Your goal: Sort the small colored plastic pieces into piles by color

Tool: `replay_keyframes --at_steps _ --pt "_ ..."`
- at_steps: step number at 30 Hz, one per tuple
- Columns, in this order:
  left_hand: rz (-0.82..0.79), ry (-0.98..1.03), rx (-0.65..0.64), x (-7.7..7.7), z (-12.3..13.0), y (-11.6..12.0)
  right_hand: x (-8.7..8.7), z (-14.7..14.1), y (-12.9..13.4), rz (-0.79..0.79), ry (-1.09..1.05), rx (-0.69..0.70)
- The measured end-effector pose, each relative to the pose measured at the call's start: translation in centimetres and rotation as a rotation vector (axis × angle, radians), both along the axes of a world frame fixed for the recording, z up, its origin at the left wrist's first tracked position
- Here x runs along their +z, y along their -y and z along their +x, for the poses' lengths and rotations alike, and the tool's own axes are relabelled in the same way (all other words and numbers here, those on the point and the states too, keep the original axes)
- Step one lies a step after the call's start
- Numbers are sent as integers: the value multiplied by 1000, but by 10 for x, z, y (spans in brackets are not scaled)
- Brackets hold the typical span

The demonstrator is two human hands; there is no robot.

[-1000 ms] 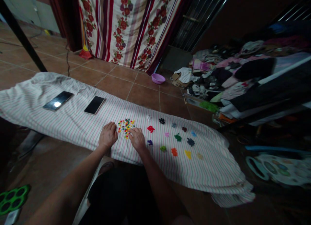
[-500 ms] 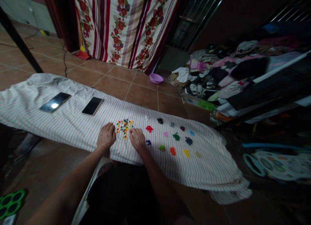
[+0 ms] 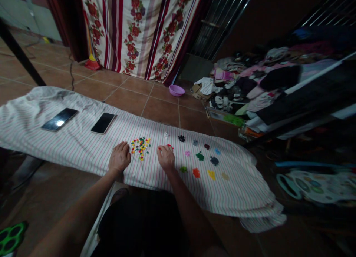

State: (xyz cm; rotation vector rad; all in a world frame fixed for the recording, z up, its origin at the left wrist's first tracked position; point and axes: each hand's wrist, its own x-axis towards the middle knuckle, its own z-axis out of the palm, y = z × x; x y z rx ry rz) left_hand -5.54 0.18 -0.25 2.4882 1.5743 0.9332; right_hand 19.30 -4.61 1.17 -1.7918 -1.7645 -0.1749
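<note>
A mixed pile of small red, yellow, green and white pieces point(image 3: 140, 147) lies on the striped cloth point(image 3: 144, 177). My left hand point(image 3: 120, 156) rests flat on the cloth at the pile's left side, holding nothing. To the right of the pile, my right hand point(image 3: 166, 157) is closed, with a small red piece point(image 3: 159, 148) at its fingertips. Just beyond those fingers is the red group point(image 3: 170, 146), partly covered by the hand. Single-colour groups spread out to the right, among them black point(image 3: 181, 138), dark green point(image 3: 199, 156), orange point(image 3: 196, 173) and yellow point(image 3: 211, 174).
Two phones point(image 3: 59, 119) point(image 3: 103, 123) lie on the cloth to the left. Behind the cloth, a purple basin point(image 3: 177, 90) stands on the tiled floor. Heaped clothes point(image 3: 250, 79) fill the right background, and a floral curtain point(image 3: 150, 34) hangs behind.
My right hand has moved right with the small red piece, from the mixed pile's edge to the red group, now partly covering it. My left hand stays beside the pile.
</note>
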Motion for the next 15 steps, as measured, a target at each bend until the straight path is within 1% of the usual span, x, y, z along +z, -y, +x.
replay_keyframes --at_steps 4,10,15 --pt "1 -11 4 0 0 0 -1 13 -1 37 5 -31" --pt "-7 -14 2 1 1 0 -4 31 -5 15 -55 -109" --pt "-5 -20 -4 1 0 0 -8 44 -8 11 -108 -137"
